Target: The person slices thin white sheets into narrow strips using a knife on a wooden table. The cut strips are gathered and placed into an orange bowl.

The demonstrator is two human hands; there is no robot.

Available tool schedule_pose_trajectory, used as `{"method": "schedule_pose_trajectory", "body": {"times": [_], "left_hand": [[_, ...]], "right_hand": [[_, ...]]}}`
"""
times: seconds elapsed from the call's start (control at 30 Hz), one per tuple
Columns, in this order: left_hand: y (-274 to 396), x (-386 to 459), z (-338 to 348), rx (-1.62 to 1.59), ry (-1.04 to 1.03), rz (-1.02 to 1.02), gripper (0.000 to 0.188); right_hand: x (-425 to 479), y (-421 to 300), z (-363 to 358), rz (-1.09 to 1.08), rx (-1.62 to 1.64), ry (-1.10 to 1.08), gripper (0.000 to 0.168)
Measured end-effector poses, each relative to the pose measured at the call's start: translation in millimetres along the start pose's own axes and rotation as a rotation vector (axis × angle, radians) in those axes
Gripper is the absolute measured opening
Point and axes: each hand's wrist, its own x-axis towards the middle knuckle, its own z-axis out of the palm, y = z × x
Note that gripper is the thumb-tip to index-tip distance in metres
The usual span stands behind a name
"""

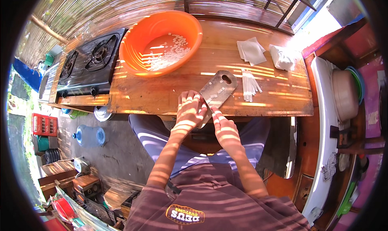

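Observation:
A grey cutting board (223,84) with a hole in its far end lies aslant at the table's front edge. Small white square pieces (214,96) are scattered on it. My left hand (190,111) rests at the board's left side with its fingers bent; what lies under them is hidden. My right hand (225,129) grips a thin knife (206,103), seen nearly edge-on across the board, its index finger stretched along it. Right of the board lies a bunch of narrow white strips (250,87). A large orange plastic basin (189,24) holds many similar squares.
Behind the strips are thin whitish square sheets (251,52) and a white wrapped packet (282,57). A two-burner gas stove (91,58) stands left of the wooden table (148,100). On the floor lies a blue water jug (91,136). Stacked basins (345,94) stand at right.

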Motion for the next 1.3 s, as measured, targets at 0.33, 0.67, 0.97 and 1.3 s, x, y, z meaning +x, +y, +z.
{"method": "schedule_pose_trajectory", "body": {"times": [0.33,0.67,0.97,1.3], "left_hand": [[-4.1,-4.0,3.6,0.048,0.040,-0.034,0.038],[-5.0,-0.2,4.9,0.015,0.114,0.041,0.037],[0.4,10.0,-0.1,0.124,-0.043,0.022,0.057],[-0.4,36.4,16.5,0.213,-0.043,0.230,0.056]], "right_hand": [[42.6,4.5,21.3,-0.248,0.144,0.139,0.037],[33.9,54.0,-25.0,-0.119,0.262,0.321,0.035],[52.7,64.5,-22.5,-0.197,0.296,0.307,0.033],[51.7,56.2,-27.2,-0.148,0.229,0.263,0.035]]}}
